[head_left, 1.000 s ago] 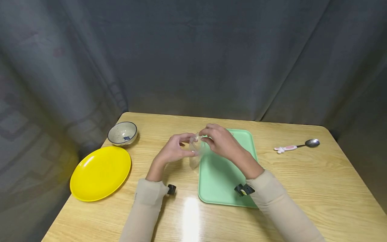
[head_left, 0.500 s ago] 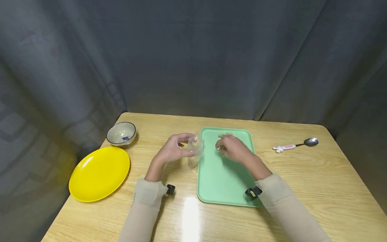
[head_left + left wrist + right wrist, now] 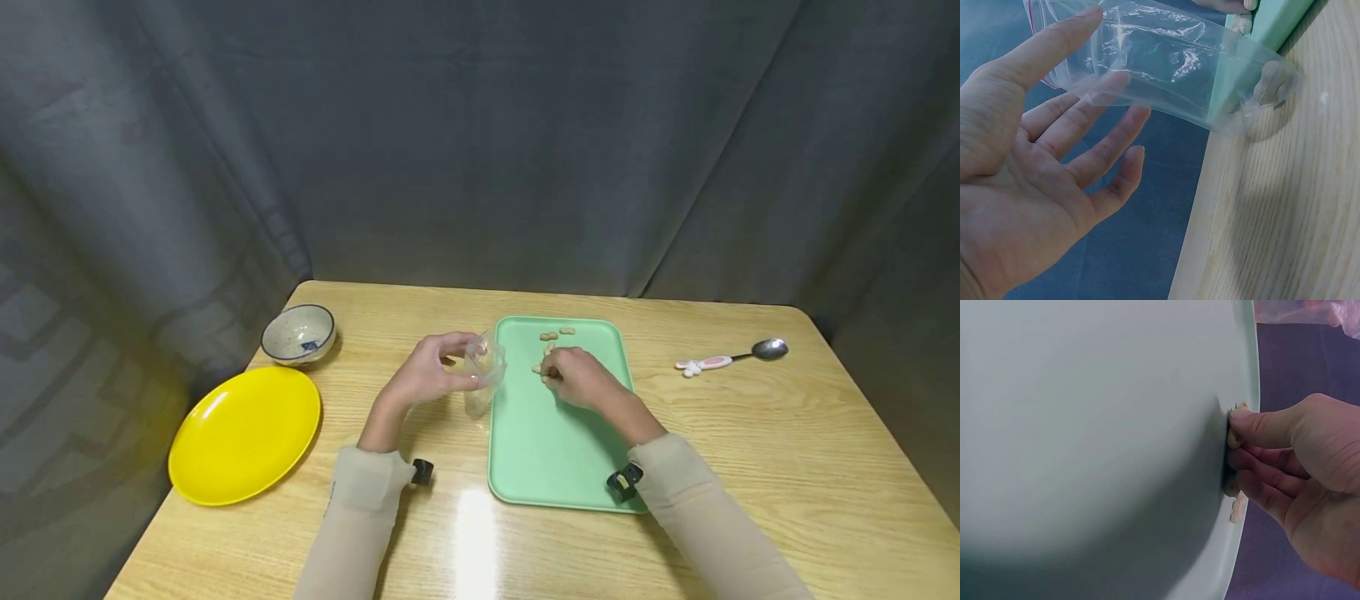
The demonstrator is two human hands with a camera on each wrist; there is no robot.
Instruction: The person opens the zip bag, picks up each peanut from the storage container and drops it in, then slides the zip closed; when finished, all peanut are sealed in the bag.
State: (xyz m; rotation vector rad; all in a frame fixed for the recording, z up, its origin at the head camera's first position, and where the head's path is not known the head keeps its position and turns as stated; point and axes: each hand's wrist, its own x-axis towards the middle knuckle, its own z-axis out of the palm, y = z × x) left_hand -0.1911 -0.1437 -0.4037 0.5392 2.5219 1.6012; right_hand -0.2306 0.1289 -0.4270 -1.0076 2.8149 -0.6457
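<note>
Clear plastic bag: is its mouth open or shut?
Open: in the head view, the clear plastic bag gapes at the top, held by the left hand.

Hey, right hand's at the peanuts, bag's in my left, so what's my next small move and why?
I'd probably lift one peanut toward the bag. Your right hand seems to pinch it at the tray, while your left hand holds the bag, whose mouth looks open.
</note>
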